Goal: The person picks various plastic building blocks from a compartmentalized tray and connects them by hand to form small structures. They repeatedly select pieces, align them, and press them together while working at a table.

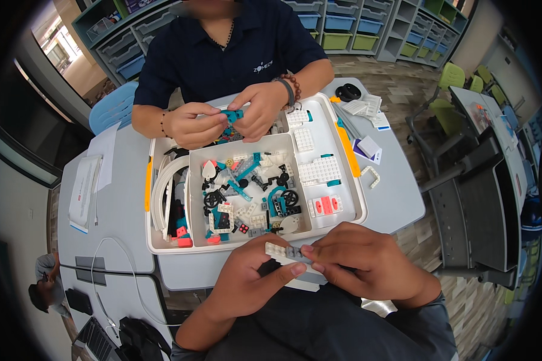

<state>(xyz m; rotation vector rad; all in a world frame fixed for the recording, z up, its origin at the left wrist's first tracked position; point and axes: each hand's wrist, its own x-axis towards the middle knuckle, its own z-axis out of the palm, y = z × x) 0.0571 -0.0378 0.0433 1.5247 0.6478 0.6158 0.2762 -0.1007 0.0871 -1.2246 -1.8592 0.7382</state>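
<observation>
Close to my body, my left hand [241, 280] grips a white studded building-block piece [275, 249] between thumb and fingers. My right hand [367, 262] pinches a small grey brick [294, 253] at the white piece's right end; whether the two are pressed together I cannot tell. Under them a pale flat part [301, 284] shows, partly hidden by my fingers. Just beyond my hands stands a white sorting tray [359, 210] with loose teal, black, white, grey and coral parts in its compartments. White studded plates [319, 171] lie in its right section.
Across the table [397, 198], another person's hands [256, 111] hold a teal piece [232, 115] over the tray. White parts [367, 107] and black rings [348, 92] lie right of it. A white cable [132, 265] and laptop [96, 340] are at the lower left.
</observation>
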